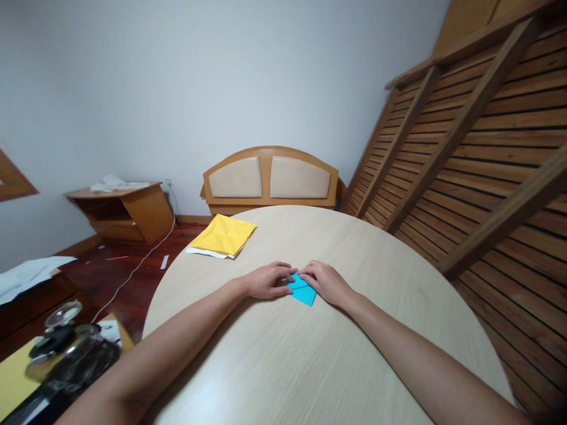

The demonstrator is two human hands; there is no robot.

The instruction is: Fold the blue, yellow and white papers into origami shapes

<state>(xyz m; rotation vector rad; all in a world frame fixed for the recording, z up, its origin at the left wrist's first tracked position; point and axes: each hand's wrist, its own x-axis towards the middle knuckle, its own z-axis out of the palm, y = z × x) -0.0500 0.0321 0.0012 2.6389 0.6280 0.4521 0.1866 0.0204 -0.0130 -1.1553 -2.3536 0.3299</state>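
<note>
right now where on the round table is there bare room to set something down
Bare top lies right of the right hand toward the table rim, and between the forearms. Crowded: the blue paper under both hands, left hand included, and the yellow sheets at the far left edge.

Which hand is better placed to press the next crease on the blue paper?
Probably the right hand: it lies over the blue paper, covering its right part. The left hand only touches the left edge with its fingers.

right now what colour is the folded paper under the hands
Bright blue folded paper, seen in the head view, with both hands pressing on it.
</note>
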